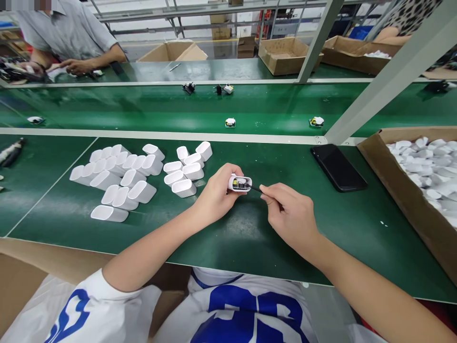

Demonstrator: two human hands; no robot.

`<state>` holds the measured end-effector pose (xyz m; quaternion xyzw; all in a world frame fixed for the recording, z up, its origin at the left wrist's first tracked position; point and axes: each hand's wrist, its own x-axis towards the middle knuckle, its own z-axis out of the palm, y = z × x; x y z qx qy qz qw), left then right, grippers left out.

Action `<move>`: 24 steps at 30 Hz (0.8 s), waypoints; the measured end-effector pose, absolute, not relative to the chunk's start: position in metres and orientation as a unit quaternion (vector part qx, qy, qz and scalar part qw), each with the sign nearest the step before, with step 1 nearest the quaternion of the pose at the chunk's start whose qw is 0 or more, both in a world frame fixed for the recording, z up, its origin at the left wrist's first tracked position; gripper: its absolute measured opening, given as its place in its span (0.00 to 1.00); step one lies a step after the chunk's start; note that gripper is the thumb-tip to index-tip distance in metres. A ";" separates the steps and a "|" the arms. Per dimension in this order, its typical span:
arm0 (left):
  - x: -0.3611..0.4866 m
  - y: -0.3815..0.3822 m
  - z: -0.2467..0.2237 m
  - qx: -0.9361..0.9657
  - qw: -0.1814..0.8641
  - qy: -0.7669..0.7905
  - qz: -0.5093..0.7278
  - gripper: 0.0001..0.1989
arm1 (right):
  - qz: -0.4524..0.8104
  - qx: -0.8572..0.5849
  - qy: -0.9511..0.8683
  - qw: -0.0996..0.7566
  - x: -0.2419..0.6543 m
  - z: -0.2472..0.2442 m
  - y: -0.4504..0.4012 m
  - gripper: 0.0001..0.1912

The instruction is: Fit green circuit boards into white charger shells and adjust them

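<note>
My left hand (222,190) is closed round a white plastic charger housing (249,181), its open end turned towards me. Inside the housing sits a small circuit board (238,184) with yellow and dark parts. Between thumb and fingers, my right hand (291,214) pinches a thin black tool (255,188), whose tip reaches into the housing's opening; what kind of tool it is I cannot make out. Left of my hands, several white housings (142,191) lie in two groups on the green bench (228,238).
A black phone (338,167) lies to the right, beside a cardboard box (403,200) of white plastic pieces. Beyond the bench edge, a green conveyor belt (150,114) carries several circuit boards (316,121). A slanted grey post (378,81) rises at right. A co-worker (71,38) works opposite.
</note>
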<state>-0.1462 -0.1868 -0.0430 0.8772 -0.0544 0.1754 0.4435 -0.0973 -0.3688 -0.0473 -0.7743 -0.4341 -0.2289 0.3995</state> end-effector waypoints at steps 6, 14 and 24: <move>-0.146 -0.187 -0.042 0.877 0.444 -0.056 0.175 0.11 | -0.251 -0.760 -0.439 0.408 -0.098 -0.046 -0.369 0.13; -0.146 -0.188 -0.042 0.880 0.431 -0.066 0.187 0.11 | -0.255 -0.765 -0.441 0.394 -0.097 -0.047 -0.369 0.12; -0.147 -0.188 -0.042 0.869 0.463 -0.049 0.168 0.12 | -0.236 -0.775 -0.442 0.386 -0.098 -0.047 -0.369 0.11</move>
